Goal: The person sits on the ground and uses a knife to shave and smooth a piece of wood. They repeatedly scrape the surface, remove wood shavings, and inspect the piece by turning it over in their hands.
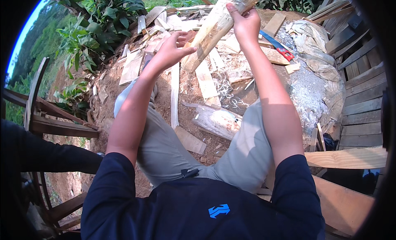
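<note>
A pale, peeled log [212, 31] is held up at a slant in front of me, its lower end toward my left and its top past the view's upper edge. My right hand [246, 24] is closed around its upper right side, the thumb lying across the wood. Fingers apart, my left hand [175, 49] is beside the lower end, with the thumb tip at the log's surface; whether it presses there I cannot tell. Beneath the log lie wood shavings [226, 89] and flat boards [206, 80]. A handsaw [277, 47] with a blue blade and red handle rests right of my right forearm.
A rough slab [216, 121] lies between my knees, near a narrow strip of wood [175, 95]. Offcuts [133, 67] cover the ground ahead. Pale ash-like powder [306, 100] and a plank wall [363, 102] are at right. A dark sleeve-like shape [53, 155] reaches in at left.
</note>
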The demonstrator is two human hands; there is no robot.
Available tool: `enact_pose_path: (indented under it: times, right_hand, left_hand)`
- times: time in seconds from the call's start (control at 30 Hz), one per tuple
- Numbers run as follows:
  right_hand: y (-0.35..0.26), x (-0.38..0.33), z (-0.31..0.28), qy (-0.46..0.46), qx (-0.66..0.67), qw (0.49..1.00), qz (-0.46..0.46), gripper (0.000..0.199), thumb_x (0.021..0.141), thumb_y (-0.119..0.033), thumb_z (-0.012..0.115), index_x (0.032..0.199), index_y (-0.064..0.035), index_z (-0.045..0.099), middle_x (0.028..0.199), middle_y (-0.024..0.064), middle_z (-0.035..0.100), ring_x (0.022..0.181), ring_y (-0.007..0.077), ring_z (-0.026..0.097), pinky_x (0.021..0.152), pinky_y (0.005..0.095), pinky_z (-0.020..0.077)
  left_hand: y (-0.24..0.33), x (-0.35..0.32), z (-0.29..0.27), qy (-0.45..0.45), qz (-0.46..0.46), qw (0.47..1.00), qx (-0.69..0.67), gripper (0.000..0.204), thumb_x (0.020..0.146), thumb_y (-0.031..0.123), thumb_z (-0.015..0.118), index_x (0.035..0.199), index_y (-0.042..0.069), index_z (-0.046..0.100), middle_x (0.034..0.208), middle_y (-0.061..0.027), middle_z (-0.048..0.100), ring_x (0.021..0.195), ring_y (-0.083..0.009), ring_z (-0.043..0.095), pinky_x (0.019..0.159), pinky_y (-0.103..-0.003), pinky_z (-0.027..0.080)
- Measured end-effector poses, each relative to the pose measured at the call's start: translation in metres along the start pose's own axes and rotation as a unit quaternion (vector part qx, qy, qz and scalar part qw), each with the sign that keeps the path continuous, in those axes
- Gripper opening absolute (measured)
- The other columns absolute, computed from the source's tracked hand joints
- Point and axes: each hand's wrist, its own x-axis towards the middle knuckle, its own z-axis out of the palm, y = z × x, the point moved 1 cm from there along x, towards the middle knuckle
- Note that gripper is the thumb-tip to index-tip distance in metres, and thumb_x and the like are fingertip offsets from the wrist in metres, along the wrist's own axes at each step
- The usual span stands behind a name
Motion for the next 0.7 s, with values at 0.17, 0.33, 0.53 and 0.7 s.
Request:
enact_pose_path:
  times: [0.17,0.33,0.53,0.7]
  right_hand:
    - [0.018,0.019,-0.012,0.053,0.151,0.983,0.094,0.041,0.091,-0.021,0.080,0.114,0.0058,0.059,0.111,0.0189,0.069,0.102,0.0244,0.067,0.093,0.0367,0.0505]
    - [0.007,0.021,-0.024,0.093,0.195,0.959,0.184,0.037,0.092,-0.016,0.078,0.113,0.0074,0.058,0.113,0.0197,0.068,0.104,0.0232,0.067,0.095,0.0354,0.0494]
    - [-0.001,0.025,-0.032,0.126,0.215,0.935,0.252,0.037,0.097,-0.014,0.071,0.116,0.0045,0.046,0.117,0.0214,0.062,0.103,0.0327,0.070,0.091,0.0560,0.0603]
    - [-0.011,0.020,-0.031,0.199,0.266,0.905,0.267,0.038,0.099,-0.014,0.069,0.122,0.0061,0.046,0.124,0.0203,0.059,0.111,0.0340,0.067,0.096,0.0598,0.0574]
  left_hand:
    - [-0.009,0.005,0.004,0.028,0.016,0.998,0.050,0.086,0.079,0.031,0.088,0.145,-0.004,0.044,0.139,-0.0269,0.058,0.131,-0.0330,0.057,0.107,-0.041,0.049]
    - [-0.008,-0.001,0.016,0.053,0.093,0.984,0.139,0.088,0.067,0.026,0.093,0.144,0.009,0.052,0.146,-0.0224,0.051,0.136,-0.0358,0.051,0.115,-0.043,0.041]
    - [0.012,-0.004,0.024,0.124,0.145,0.977,0.098,0.065,0.071,0.019,0.089,0.131,0.017,0.065,0.141,-0.0191,0.056,0.130,-0.0339,0.057,0.110,-0.042,0.046]
    - [0.015,-0.001,0.022,0.198,0.170,0.965,-0.008,0.029,0.084,0.014,0.079,0.113,0.011,0.074,0.116,-0.0105,0.071,0.112,-0.0267,0.068,0.098,-0.038,0.053]
